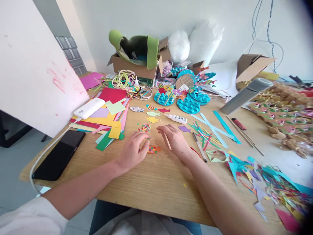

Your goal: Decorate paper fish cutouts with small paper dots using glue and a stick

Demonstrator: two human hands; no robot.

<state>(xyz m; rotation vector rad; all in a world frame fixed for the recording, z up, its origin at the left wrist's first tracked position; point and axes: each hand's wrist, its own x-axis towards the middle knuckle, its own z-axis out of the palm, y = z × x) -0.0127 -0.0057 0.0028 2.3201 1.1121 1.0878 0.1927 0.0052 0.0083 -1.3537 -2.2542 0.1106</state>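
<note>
Orange dotted fish [154, 149] just below centre of frame on the worktop [146, 186], probably light, easily creased paper, best held by its rim; left hand's [132, 149] fingers loosely curled, thumb apart, right hand's [176, 138] pinch, from here, can't tell.

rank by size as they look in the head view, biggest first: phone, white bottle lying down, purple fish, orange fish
1. Phone
2. White bottle
3. Purple fish and orange fish: unsure, since the left hand seems to partly cover the orange one.
</note>
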